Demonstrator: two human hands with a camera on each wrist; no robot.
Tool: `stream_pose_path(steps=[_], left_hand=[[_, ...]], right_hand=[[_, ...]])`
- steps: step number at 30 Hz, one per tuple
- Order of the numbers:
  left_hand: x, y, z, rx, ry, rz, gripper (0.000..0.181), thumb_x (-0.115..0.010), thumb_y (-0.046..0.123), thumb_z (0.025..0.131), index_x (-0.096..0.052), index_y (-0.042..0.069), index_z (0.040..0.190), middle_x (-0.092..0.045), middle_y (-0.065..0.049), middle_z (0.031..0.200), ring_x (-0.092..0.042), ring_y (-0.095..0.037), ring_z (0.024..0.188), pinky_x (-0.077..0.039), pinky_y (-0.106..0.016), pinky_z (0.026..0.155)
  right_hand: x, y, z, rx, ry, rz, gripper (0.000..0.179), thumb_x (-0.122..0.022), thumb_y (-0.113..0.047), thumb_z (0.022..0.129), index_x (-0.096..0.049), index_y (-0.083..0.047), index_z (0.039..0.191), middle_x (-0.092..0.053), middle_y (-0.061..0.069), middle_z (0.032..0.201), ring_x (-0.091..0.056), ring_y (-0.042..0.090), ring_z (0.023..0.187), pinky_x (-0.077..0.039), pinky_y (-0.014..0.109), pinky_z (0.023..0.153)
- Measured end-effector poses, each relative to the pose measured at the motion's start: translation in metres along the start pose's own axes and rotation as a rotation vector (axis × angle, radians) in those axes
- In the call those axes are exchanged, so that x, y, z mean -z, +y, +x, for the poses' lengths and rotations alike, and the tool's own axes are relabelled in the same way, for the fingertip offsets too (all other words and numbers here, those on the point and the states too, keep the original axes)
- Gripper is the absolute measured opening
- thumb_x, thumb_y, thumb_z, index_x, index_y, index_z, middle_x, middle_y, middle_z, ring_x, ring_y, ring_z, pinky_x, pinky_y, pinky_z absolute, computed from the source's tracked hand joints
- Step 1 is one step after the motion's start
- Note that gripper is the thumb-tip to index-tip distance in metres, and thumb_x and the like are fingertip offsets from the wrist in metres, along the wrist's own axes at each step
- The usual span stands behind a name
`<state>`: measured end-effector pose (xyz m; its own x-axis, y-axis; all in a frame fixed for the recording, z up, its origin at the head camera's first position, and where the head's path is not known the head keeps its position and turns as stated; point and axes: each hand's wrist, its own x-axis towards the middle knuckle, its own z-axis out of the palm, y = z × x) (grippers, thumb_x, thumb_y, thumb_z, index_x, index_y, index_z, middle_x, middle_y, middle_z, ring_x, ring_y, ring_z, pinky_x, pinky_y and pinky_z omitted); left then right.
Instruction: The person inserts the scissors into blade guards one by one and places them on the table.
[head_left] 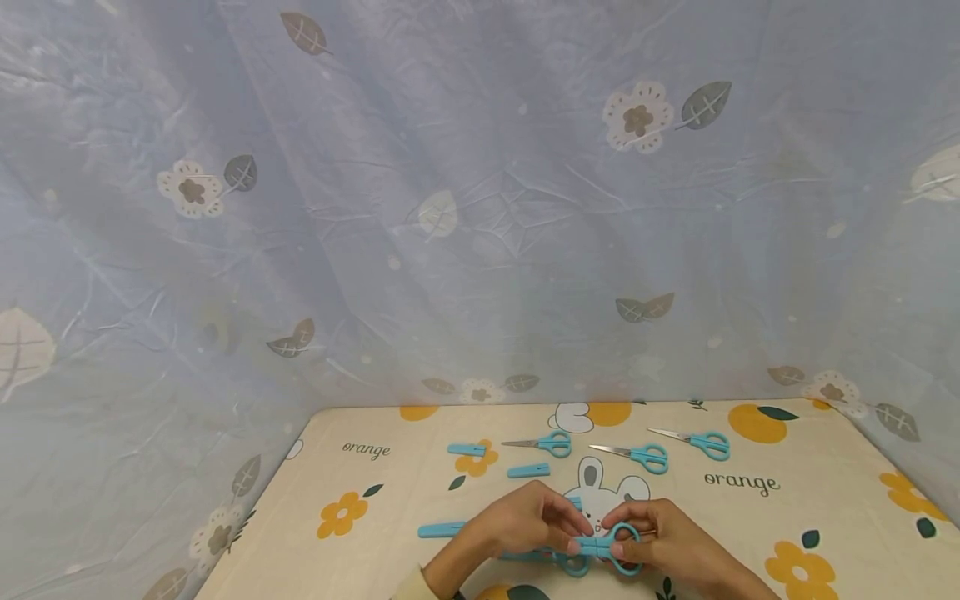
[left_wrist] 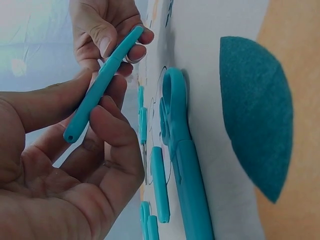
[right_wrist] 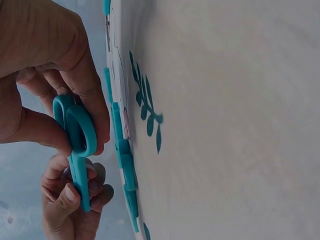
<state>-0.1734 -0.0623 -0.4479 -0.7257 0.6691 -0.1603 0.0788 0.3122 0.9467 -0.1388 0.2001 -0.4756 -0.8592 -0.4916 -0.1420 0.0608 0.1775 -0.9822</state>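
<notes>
Between both hands is a pair of scissors with light-blue handles (right_wrist: 82, 132), its blades sheathed in a matching blue cap (left_wrist: 92, 97). My left hand (head_left: 517, 521) pinches the cap between thumb and fingers. The finger loops are gripped by my right hand (head_left: 671, 537), thumb on one side and fingers on the other. Cap and handles meet in one line, and the blades are hidden inside. On the cloth just below the hands lies another capped pair of scissors (left_wrist: 190, 185), partly covered by the left hand in the head view.
Three uncapped scissors lie farther back: left scissors (head_left: 555, 444), middle scissors (head_left: 648, 457), right scissors (head_left: 708, 445). Loose blue caps include a far cap (head_left: 467, 449), a nearer cap (head_left: 528, 471) and a blue piece (head_left: 441, 530) by the left wrist. A patterned curtain (head_left: 480, 208) hangs behind the tablecloth (head_left: 750, 517).
</notes>
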Motion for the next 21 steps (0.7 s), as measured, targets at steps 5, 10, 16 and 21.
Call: stream_pose_path(steps=[5, 10, 16, 21], left_hand=[[0.001, -0.001, 0.000, -0.002, 0.003, -0.007, 0.017, -0.077, -0.008, 0.092, -0.082, -0.001, 0.106, -0.081, -0.013, 0.096, -0.069, -0.007, 0.080, -0.053, -0.017, 0.071], [0.004, -0.002, -0.001, -0.011, -0.004, -0.017, 0.017, -0.076, -0.007, 0.092, -0.081, -0.003, 0.107, -0.080, -0.016, 0.098, -0.068, -0.007, 0.080, -0.052, -0.017, 0.070], [0.007, -0.003, -0.003, -0.034, 0.004, 0.002, 0.017, -0.078, -0.004, 0.092, -0.082, 0.000, 0.108, -0.081, -0.014, 0.100, -0.066, -0.005, 0.080, -0.052, -0.016, 0.073], [0.010, -0.002, -0.005, -0.038, 0.020, 0.025, 0.017, -0.078, -0.001, 0.093, -0.083, 0.002, 0.109, -0.082, -0.009, 0.105, -0.067, -0.005, 0.083, -0.053, -0.017, 0.074]], right_hand=[[0.002, 0.001, -0.001, -0.001, 0.001, 0.026, 0.036, -0.073, -0.010, 0.101, -0.063, 0.014, 0.127, -0.074, 0.000, 0.090, -0.069, 0.012, 0.079, -0.061, 0.025, 0.074], [0.004, 0.001, -0.002, -0.006, 0.006, 0.041, 0.037, -0.073, -0.008, 0.101, -0.061, 0.016, 0.127, -0.077, 0.002, 0.092, -0.073, 0.012, 0.081, -0.063, 0.027, 0.075], [0.007, 0.001, -0.004, -0.010, 0.018, 0.025, 0.039, -0.072, -0.010, 0.102, -0.061, 0.016, 0.128, -0.080, 0.008, 0.097, -0.074, 0.015, 0.084, -0.064, 0.029, 0.075], [0.012, 0.000, -0.006, -0.006, 0.025, 0.015, 0.043, -0.072, -0.011, 0.102, -0.059, 0.018, 0.131, -0.079, 0.009, 0.100, -0.074, 0.017, 0.085, -0.065, 0.030, 0.076]])
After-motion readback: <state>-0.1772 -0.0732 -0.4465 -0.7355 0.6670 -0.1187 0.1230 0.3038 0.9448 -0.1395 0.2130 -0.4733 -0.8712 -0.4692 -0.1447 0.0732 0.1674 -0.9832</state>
